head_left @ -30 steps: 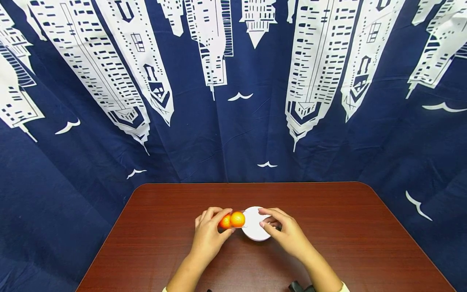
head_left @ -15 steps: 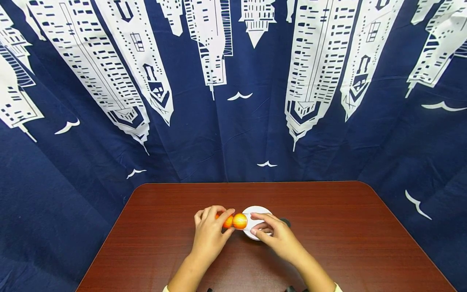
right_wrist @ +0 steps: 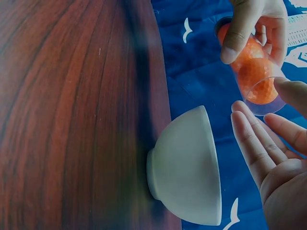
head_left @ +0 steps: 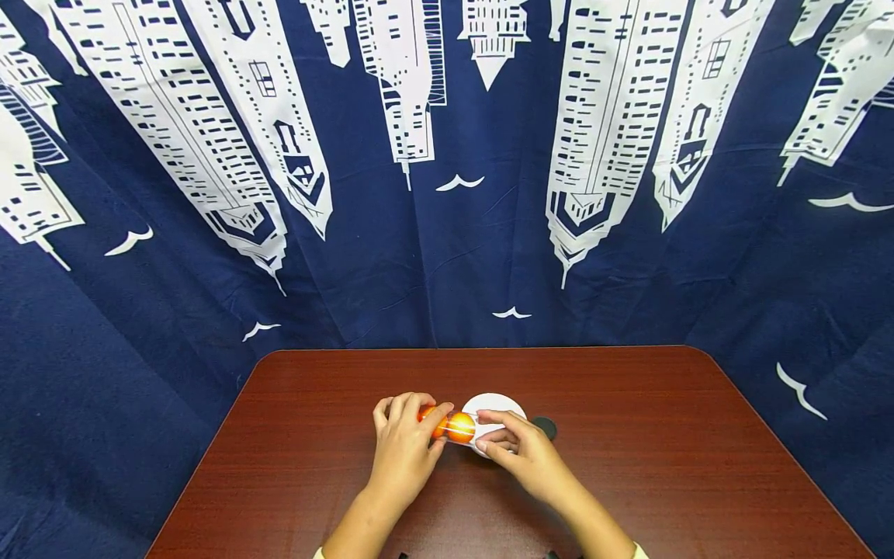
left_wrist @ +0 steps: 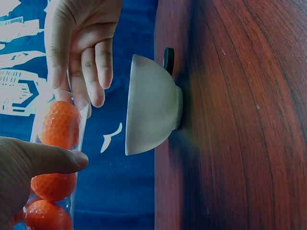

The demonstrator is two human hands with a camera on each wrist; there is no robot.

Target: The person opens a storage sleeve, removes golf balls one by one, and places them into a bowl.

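Note:
My left hand (head_left: 407,450) grips a clear plastic tube (right_wrist: 263,109) holding several orange dimpled golf balls (left_wrist: 61,124). Its thumb lies across the tube's side between two balls. At the tube's open end, the thumb and fingers of my right hand (head_left: 527,450) pinch the rim from either side. The tube is held above the table, its mouth pointing toward the right hand. Just behind and below that end stands a white bowl (head_left: 494,401), upright. The wrist views show its plain outer wall; its inside is mostly covered by the right hand in the head view.
A dark round lid (head_left: 545,428) lies on the table right of the bowl. The reddish-brown wooden table (head_left: 663,466) has rounded far corners. Beyond it hangs a navy cloth (head_left: 461,264) printed with white buildings and birds.
My right hand has moved left, from over the bowl to the tube's mouth, uncovering the dark lid. The tube has shifted slightly right, and its open end now tips a little nearer me.

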